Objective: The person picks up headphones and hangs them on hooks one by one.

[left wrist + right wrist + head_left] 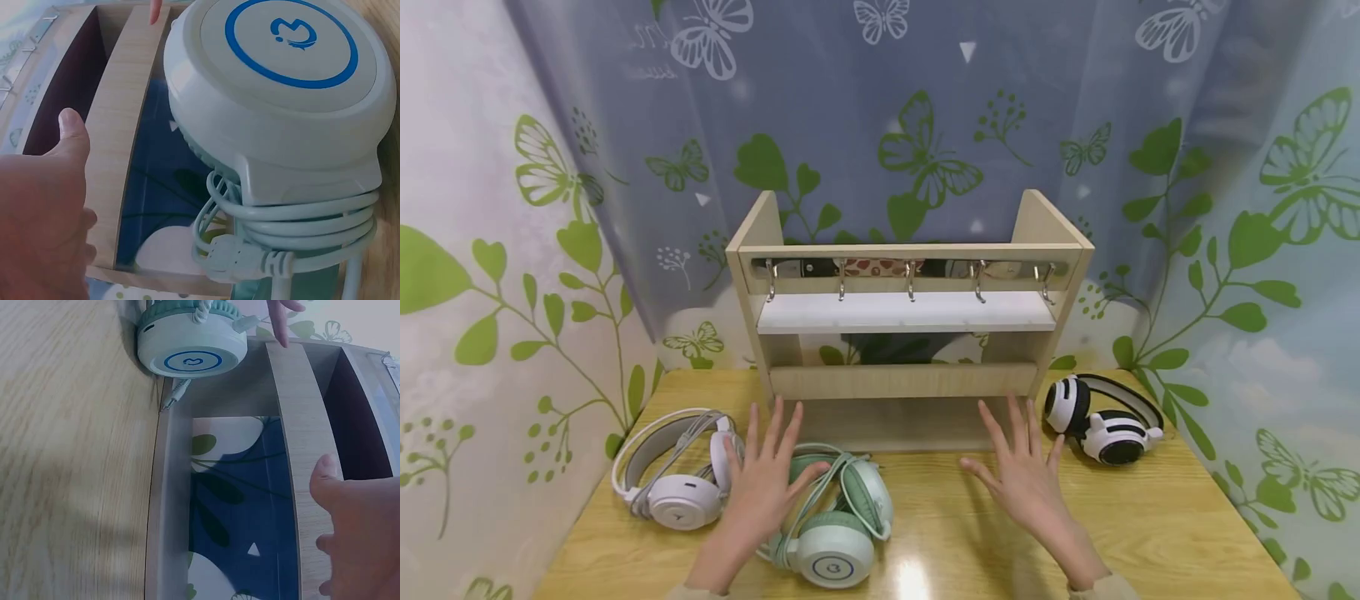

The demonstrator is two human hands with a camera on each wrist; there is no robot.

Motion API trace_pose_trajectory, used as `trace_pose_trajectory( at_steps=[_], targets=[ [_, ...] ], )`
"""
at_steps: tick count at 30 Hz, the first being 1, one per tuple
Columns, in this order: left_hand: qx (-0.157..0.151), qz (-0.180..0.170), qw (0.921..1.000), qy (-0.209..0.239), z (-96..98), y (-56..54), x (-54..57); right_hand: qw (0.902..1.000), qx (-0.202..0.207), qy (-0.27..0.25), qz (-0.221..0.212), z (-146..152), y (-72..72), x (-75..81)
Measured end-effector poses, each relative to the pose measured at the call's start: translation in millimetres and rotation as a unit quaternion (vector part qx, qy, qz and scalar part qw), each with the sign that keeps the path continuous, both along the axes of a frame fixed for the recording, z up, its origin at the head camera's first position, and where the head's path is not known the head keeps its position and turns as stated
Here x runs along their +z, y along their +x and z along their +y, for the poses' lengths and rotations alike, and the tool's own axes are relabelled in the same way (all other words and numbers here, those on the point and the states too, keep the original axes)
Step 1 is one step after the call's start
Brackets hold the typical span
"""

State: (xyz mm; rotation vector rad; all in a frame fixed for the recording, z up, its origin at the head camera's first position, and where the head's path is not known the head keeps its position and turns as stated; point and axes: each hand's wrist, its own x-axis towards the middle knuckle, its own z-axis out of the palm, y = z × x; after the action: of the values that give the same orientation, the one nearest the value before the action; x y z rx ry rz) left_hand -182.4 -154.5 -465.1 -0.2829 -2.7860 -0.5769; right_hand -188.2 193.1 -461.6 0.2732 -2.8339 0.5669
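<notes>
My left hand (763, 483), fingers spread, hovers between the pale lilac-white headphones (681, 500) and the mint-green headphones (835, 546), overlapping both in the head view. In the left wrist view, the green pair's ear cup (281, 94) looms large, with its cable (306, 219) wound around the band. My right hand (1026, 483) is also spread and holds nothing, over the table at right of centre. Behind both hands stands a light wooden rack (902, 382) with a white shelf (906, 312) and several metal hooks (912, 282) along its top bar. Nothing hangs from the hooks.
Black-and-white headphones (1116, 433) with small ear shapes lie at the table's right side, near the rack's foot. The wooden table (1187, 525) backs onto a blue curtain (850, 108) printed with butterflies and leaves; patterned cloth also hangs on both sides.
</notes>
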Motion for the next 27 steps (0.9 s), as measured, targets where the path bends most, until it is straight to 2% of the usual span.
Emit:
trace_pose_trajectory(
  at_steps=[3,7,12,15,18,24,27],
  targets=[
    [-0.012,0.004,0.9998,0.015,-1.4,-2.9,3.2,0.9998,0.008,-0.002,0.02,1.2,-1.0,-0.2],
    [-0.044,0.021,0.9975,0.052,-5.0,-7.5,6.4,0.9967,0.031,-0.017,0.072,4.7,-4.4,-2.4],
    [-0.076,0.045,0.9886,0.122,-8.5,-11.0,7.0,0.9868,0.059,-0.073,0.132,10.9,-8.3,-1.2],
    [-0.08,0.052,0.9831,0.157,-10.1,-11.8,7.7,0.9763,0.074,-0.098,0.178,14.6,-11.6,1.3],
    [-0.071,0.06,0.9788,0.183,-12.0,-12.6,8.6,0.9649,0.092,-0.104,0.223,18.5,-14.4,5.9],
    [-0.062,0.081,0.9651,0.241,-15.7,-15.2,11.1,0.9462,0.136,-0.103,0.275,29.0,-16.6,16.8],
    [-0.056,0.099,0.9604,0.254,-17.9,-15.8,11.4,0.9318,0.158,-0.114,0.306,34.4,-18.8,23.3]
  ],
)
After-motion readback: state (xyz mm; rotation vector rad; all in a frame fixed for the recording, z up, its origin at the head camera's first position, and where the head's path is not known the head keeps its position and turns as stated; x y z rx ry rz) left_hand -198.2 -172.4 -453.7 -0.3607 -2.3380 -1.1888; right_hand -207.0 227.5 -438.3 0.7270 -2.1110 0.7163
